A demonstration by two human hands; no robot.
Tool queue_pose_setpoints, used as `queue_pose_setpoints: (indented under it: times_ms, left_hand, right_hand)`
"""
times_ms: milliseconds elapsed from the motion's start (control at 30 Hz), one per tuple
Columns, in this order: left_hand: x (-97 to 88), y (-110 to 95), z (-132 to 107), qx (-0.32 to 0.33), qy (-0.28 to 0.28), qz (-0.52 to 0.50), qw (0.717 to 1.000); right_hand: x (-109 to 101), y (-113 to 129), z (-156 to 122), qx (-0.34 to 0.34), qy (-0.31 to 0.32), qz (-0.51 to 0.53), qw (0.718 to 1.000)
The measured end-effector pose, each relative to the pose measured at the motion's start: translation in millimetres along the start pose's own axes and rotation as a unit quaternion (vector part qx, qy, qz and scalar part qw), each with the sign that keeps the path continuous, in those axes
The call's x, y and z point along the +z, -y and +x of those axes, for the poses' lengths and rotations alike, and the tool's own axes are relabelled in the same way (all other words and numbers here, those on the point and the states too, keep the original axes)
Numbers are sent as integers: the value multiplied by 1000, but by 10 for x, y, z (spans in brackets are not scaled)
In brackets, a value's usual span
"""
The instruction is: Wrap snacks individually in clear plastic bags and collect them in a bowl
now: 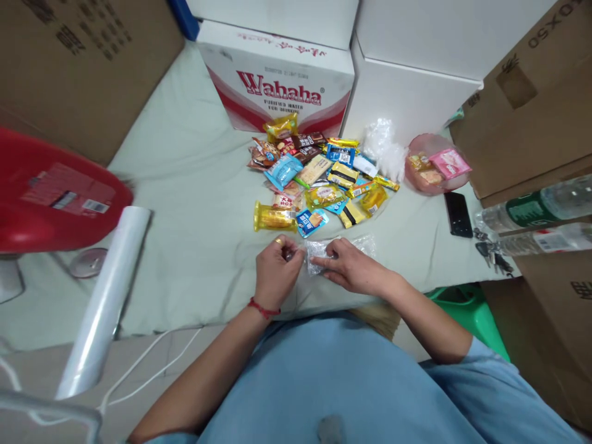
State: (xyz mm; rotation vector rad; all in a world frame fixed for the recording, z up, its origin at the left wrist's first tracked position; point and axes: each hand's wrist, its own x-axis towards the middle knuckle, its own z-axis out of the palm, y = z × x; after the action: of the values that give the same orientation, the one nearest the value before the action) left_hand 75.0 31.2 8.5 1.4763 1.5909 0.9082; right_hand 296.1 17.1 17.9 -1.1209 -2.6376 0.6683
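Note:
At the near edge of the cloth-covered surface, my left hand point(277, 271) is closed in a pinch. A small dark bit shows between its fingers, too small to name. Just right of it lies a piece of clear bubble wrap point(317, 248), flat on the cloth. My right hand point(349, 265) rests on this wrap with the index finger stretched out to the left and the other fingers loosely bent. Beyond both hands spreads a pile of wrapped snacks point(314, 169). Nearest are a yellow packet point(275, 217) and a blue sachet point(311, 222).
Behind the snacks stand a Wahaha carton point(282, 80) and white boxes point(411, 92). At right are a pink bowl point(416, 182) with snacks, a phone point(459, 214), keys point(494, 259) and plastic bottles point(531, 209). A plastic roll point(106, 302) and a red container point(60, 191) are left.

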Motion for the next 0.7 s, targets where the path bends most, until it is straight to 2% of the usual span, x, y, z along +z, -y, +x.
queue_pose_setpoints:
  times_ms: [67,133,233,267,333,400,467,567,700]
  left_hand:
    - [110,-86,-3,11,34,-15,999]
    - [228,-143,-25,51,77,-4,996]
    - [342,-192,-123,145,114,113,976]
    - [358,-204,-170,167,120,169,964]
    - [373,-221,-269,193,129,270,934]
    - [384,-218,-349,215,135,335,907]
    - [400,-184,-392,237,136,367,889]
    - [422,-89,-397,258,132,381,878]
    - [431,14,-405,284,119,364,879]
  right_hand:
    - [-24,25,-25,-2,-5,3,1000]
    - [-61,36,-75,-4,-18,24,1000]
    - [-91,-15,-205,16,-51,123,991]
    - [-78,-53,-257,51,-76,157,983]
    - [-9,-148,-356,163,-151,172,960]
    - [94,-243,-443,276,-211,101,932]
    - [169,-313,-518,335,-213,10,918]
    - [112,-344,-593,342,-179,-22,922]
    - [-193,-252,-447,290,-164,89,939]
